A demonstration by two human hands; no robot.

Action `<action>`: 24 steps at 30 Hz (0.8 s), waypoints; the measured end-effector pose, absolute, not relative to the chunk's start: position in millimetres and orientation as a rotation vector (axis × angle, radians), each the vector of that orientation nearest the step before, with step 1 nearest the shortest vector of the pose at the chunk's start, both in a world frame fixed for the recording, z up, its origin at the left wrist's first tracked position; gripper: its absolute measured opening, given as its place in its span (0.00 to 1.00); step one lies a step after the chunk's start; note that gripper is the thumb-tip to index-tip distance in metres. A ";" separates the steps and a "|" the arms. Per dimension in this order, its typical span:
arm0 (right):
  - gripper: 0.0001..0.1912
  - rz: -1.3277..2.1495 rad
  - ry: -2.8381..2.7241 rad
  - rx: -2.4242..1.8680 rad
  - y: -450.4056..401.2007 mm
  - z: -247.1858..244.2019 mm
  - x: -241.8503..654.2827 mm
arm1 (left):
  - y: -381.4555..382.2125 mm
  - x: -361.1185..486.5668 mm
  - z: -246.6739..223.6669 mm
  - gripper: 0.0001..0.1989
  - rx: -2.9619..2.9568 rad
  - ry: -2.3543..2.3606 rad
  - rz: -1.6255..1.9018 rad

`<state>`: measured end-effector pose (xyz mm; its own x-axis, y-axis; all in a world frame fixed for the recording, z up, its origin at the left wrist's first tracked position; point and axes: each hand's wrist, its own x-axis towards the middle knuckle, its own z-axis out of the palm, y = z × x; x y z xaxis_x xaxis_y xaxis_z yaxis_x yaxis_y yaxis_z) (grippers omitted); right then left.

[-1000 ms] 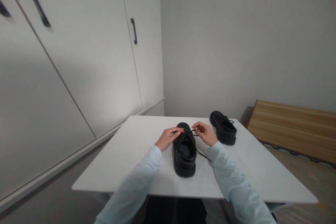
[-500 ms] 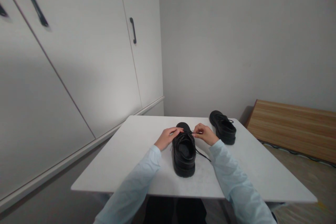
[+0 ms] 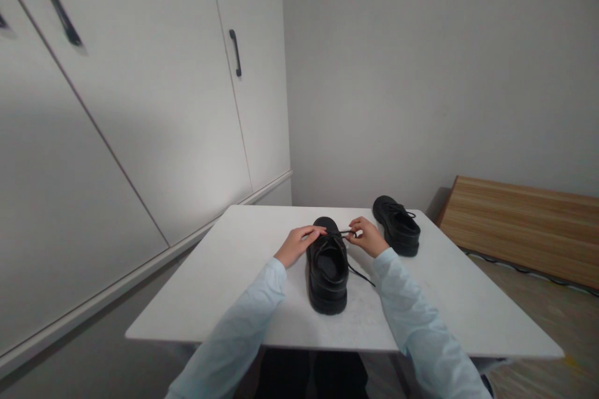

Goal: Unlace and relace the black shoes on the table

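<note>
The left hand [image 3: 294,246], fingers loosely bent at the front of the shoe [image 3: 327,300] on the table [image 3: 253,230], hides its grip; I cannot tell. A lace [image 3: 344,232] is pinched in the right hand [image 3: 367,238], fingertips slightly farther out than before.

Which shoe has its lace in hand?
The nearer black shoe: the right hand pinches its lace. No hand holds the farther black shoe to its right.
</note>
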<state>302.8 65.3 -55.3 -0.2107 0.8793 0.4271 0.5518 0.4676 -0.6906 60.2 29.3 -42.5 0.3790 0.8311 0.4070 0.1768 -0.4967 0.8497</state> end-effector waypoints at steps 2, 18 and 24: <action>0.08 0.392 -1.913 -1.274 68.6 -58.1 305.8 | 29.5 60.5 -42.8 0.20 1.910 0.871 1.138; 0.03 0.446 -1.420 -1.310 70.6 -57.2 309.9 | 29.9 60.0 -42.8 0.20 1.916 0.882 1.141; 0.13 1.003 -1.057 -0.979 60.2 -46.1 301.4 | 30.4 58.2 -44.8 0.20 1.912 0.874 1.131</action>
<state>301.4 60.2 -46.1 0.1850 0.9590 0.2149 -0.1643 0.2457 -0.9553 58.2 30.4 -44.8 0.3801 0.8313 0.4055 0.1824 -0.4972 0.8483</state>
